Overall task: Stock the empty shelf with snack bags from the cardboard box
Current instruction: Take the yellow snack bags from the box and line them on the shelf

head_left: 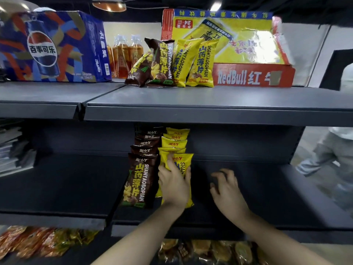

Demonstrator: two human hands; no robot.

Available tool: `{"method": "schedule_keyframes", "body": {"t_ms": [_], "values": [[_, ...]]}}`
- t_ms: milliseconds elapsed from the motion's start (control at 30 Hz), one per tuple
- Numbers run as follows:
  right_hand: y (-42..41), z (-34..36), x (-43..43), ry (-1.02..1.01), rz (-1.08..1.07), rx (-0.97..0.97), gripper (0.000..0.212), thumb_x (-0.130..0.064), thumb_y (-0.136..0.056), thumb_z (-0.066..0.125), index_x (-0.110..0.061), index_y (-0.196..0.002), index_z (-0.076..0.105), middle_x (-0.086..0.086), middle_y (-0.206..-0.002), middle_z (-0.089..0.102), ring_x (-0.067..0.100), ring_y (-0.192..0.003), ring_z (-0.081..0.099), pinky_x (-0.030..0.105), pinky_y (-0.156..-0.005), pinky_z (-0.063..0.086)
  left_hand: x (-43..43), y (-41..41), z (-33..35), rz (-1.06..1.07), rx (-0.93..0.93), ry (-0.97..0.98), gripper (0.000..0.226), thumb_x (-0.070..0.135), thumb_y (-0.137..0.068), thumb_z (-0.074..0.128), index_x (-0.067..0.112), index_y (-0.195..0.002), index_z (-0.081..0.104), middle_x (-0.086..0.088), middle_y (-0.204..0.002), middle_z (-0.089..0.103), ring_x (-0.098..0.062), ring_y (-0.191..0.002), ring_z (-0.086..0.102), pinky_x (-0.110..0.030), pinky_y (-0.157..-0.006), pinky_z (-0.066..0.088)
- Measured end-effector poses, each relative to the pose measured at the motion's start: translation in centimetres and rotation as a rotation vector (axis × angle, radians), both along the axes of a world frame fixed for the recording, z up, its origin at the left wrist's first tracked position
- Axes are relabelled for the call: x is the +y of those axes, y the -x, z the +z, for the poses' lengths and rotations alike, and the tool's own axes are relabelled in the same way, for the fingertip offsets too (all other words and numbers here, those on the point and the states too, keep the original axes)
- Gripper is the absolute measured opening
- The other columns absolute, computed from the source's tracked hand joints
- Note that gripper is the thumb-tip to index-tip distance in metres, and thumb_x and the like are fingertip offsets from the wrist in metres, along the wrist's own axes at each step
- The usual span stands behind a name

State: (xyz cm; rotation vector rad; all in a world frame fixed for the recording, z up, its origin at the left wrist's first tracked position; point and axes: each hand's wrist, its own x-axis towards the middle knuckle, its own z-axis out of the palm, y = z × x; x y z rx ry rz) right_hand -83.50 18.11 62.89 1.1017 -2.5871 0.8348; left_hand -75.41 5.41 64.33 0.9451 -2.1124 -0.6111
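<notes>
On the dark middle shelf (267,188) stand two rows of snack bags, one behind another: a brown row (140,180) on the left and a yellow row (174,142) beside it. My left hand (174,185) lies flat against the front yellow bag (184,161), fingers spread over its face. My right hand (226,188) hovers over bare shelf just right of the rows, fingers apart and holding nothing. More brown and yellow bags (172,64) stand on the upper shelf. The cardboard box is out of view.
The upper shelf holds a blue Pepsi case (53,46), bottled drinks (124,54) and a RedBull tray (252,75). Packaged snacks (38,241) lie on the shelf below. Stacked papers (13,150) sit at far left. A person in light clothing (334,159) stands at right.
</notes>
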Motion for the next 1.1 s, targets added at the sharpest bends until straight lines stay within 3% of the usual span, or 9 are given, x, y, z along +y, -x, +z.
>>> {"method": "schedule_keyframes", "body": {"t_ms": [167, 300, 367, 467, 600, 767, 900, 1000, 1100], "values": [[-1.7, -0.6, -0.9, -0.064, 0.160, -0.118, 0.053, -0.034, -0.096, 0.049, -0.015, -0.143, 0.031, 0.004, -0.140, 0.025, 0.020, -0.135, 0.026, 0.026, -0.109, 0.028, -0.8, 2.1, -0.4, 0.122, -0.020, -0.066, 0.070, 0.036, -0.086, 0.064, 0.008, -0.142, 0.033, -0.022, -0.112, 0.047, -0.041, -0.100, 0.050, -0.048, -0.077, 0.047], [-2.7, -1.7, -3.2, -0.209, 0.214, -0.163, 0.079, -0.048, -0.090, 0.053, -0.017, -0.151, 0.012, 0.004, -0.143, 0.026, 0.023, -0.134, 0.028, 0.035, -0.105, 0.037, -1.6, 2.9, -1.3, 0.111, -0.075, 0.009, 0.073, 0.036, -0.079, 0.071, 0.006, -0.137, 0.038, -0.023, -0.104, 0.053, -0.041, -0.092, 0.055, -0.047, -0.072, 0.050], [-2.7, -2.1, -4.4, -0.227, 0.212, -0.173, 0.086, -0.049, -0.088, 0.056, -0.018, -0.152, 0.007, 0.005, -0.143, 0.029, 0.025, -0.133, 0.030, 0.037, -0.103, 0.038, -2.1, 2.8, -2.0, 0.104, -0.119, 0.042, 0.077, 0.043, -0.078, 0.069, 0.010, -0.138, 0.032, -0.022, -0.112, 0.052, -0.040, -0.097, 0.056, -0.048, -0.074, 0.051], [-2.7, -2.6, -6.2, -0.248, 0.211, -0.183, 0.089, -0.048, -0.087, 0.057, -0.015, -0.152, 0.005, 0.006, -0.138, 0.036, 0.027, -0.128, 0.035, 0.040, -0.099, 0.039, -2.8, 2.2, -2.9, 0.078, -0.173, 0.000, 0.084, 0.056, -0.084, 0.054, 0.016, -0.148, 0.017, -0.018, -0.132, 0.037, -0.037, -0.114, 0.047, -0.047, -0.086, 0.046], [-2.8, -2.9, -7.5, -0.258, 0.222, -0.216, 0.087, -0.053, -0.087, 0.053, -0.015, -0.151, 0.009, 0.005, -0.136, 0.038, 0.026, -0.127, 0.035, 0.042, -0.099, 0.035, -3.3, 1.8, -3.1, 0.034, -0.158, -0.027, 0.089, 0.064, -0.085, 0.045, 0.020, -0.151, 0.004, -0.014, -0.132, 0.033, -0.033, -0.115, 0.045, -0.042, -0.089, 0.045], [-2.0, -3.3, -8.0, -0.255, 0.263, -0.256, 0.099, -0.054, -0.080, 0.062, -0.017, -0.151, 0.005, 0.004, -0.139, 0.035, 0.025, -0.129, 0.033, 0.040, -0.100, 0.036, -3.9, 1.2, -2.3, -0.118, -0.006, -0.169, 0.086, 0.054, -0.090, 0.046, 0.018, -0.151, -0.001, -0.017, -0.143, 0.027, -0.040, -0.127, 0.035, -0.044, -0.102, 0.034], [-1.5, -3.5, -8.6, -0.117, 0.324, -0.363, 0.111, -0.062, -0.065, 0.063, -0.029, -0.151, 0.002, -0.005, -0.147, 0.030, 0.022, -0.134, 0.033, 0.036, -0.108, 0.030, -4.4, 0.7, -1.8, -0.262, 0.147, -0.273, 0.089, 0.045, -0.090, 0.053, 0.015, -0.151, -0.005, -0.009, -0.155, 0.017, -0.030, -0.141, 0.021, -0.037, -0.112, 0.024], [-1.1, -3.5, -8.9, -0.045, 0.314, -0.357, 0.110, -0.065, -0.059, 0.065, -0.039, -0.148, 0.007, -0.010, -0.144, 0.034, 0.018, -0.133, 0.037, 0.040, -0.107, 0.035, -5.0, 0.7, -1.9, -0.314, 0.154, -0.316, 0.087, 0.045, -0.090, 0.053, 0.017, -0.151, -0.002, -0.007, -0.153, 0.023, -0.025, -0.140, 0.028, -0.039, -0.113, 0.029], [-1.4, -3.1, -9.0, -0.013, 0.350, -0.338, 0.109, -0.056, -0.061, 0.065, -0.035, -0.150, 0.006, -0.012, -0.146, 0.029, 0.013, -0.133, 0.033, 0.026, -0.103, 0.030, -5.5, 0.7, -2.2, -0.296, 0.169, -0.407, 0.077, 0.049, -0.091, 0.047, 0.013, -0.149, 0.012, -0.009, -0.143, 0.038, -0.026, -0.133, 0.037, -0.038, -0.109, 0.033]]}}
